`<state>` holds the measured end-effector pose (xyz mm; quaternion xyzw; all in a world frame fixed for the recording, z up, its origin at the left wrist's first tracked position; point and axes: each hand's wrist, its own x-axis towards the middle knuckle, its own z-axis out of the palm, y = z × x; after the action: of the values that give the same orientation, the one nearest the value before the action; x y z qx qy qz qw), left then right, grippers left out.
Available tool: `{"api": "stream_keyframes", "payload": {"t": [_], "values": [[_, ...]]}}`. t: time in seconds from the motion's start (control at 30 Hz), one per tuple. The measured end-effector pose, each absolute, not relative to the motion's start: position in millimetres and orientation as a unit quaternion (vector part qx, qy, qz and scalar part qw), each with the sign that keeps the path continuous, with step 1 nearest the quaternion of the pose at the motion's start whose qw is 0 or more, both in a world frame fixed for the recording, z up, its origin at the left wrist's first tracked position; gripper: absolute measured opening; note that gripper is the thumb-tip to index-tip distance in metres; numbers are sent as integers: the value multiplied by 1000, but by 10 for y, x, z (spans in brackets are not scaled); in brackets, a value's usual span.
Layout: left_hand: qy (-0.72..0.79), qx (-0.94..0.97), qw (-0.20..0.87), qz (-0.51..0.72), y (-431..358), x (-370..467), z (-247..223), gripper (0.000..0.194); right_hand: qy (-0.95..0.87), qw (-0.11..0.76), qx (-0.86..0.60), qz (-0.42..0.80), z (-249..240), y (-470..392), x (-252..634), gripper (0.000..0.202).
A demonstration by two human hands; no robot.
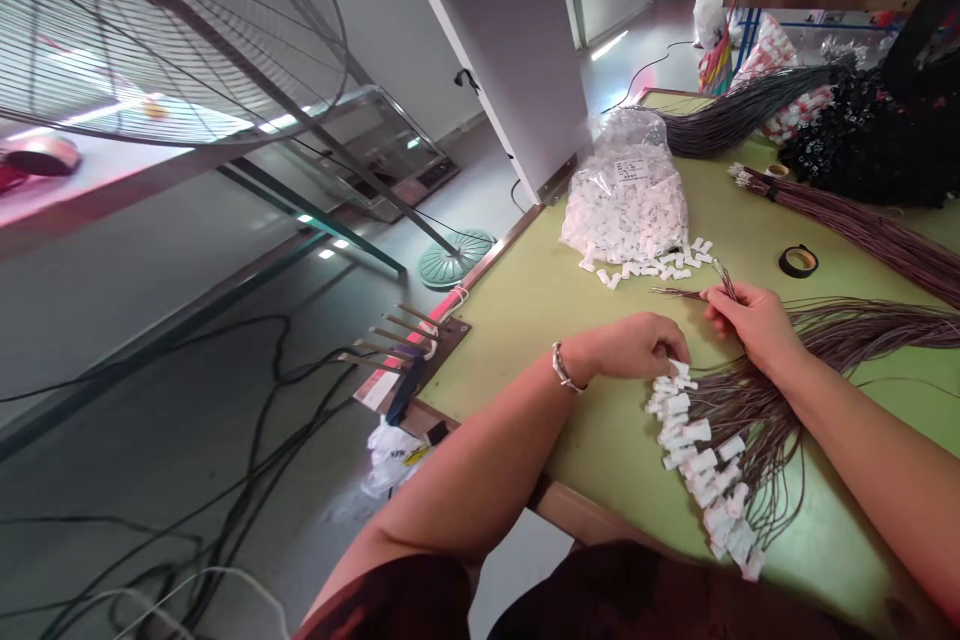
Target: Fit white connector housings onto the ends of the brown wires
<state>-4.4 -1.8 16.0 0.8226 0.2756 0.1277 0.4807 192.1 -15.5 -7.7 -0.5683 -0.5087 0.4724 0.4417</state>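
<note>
head view | your right hand pinches thin brown wires | your left hand curls against the top of the white connectors, piled on the green table; whether it grips one, i cannot tell | crossed strands could snag if you tug, likely disordering the pile

the topmost of a row of small white connector housings touches the left fingers. the other housings lie crowded and partly overlapping, at mixed angles, running from those fingers toward the person. thin brown wires fan out from the housings, gathering into a loose bundle that runs beneath the right wrist. a few separate dark wires are pinched in the right fingers, some pointing left, others angled up, with pale metallic tips.
</note>
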Motion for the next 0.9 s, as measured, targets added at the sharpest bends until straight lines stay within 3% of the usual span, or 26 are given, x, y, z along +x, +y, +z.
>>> {"api": "stream_keyframes", "payload": {"t": [0.07, 0.23, 0.47, 0.63, 0.8, 0.9], "values": [[287, 833, 453, 137, 26, -154, 238, 10, -504, 446, -555, 489, -81, -151, 1907, 36], [622, 710, 207, 258, 281, -345, 179, 18, -535, 443, -520, 497, -81, -178, 1868, 35], [603, 770, 132, 164, 369, -305, -11, 28, -531, 419, -562, 475, -56, -208, 1846, 21], [607, 712, 260, 240, 286, -381, 172, 28, -553, 433, -559, 442, -76, -200, 1824, 18], [516, 592, 526, 326, 134, -232, 250, 11, -555, 433, -553, 446, -85, -188, 1807, 12], [444, 506, 657, 339, 57, -77, 190, 12, -554, 435, -561, 436, -55, -205, 1801, 9]]}}
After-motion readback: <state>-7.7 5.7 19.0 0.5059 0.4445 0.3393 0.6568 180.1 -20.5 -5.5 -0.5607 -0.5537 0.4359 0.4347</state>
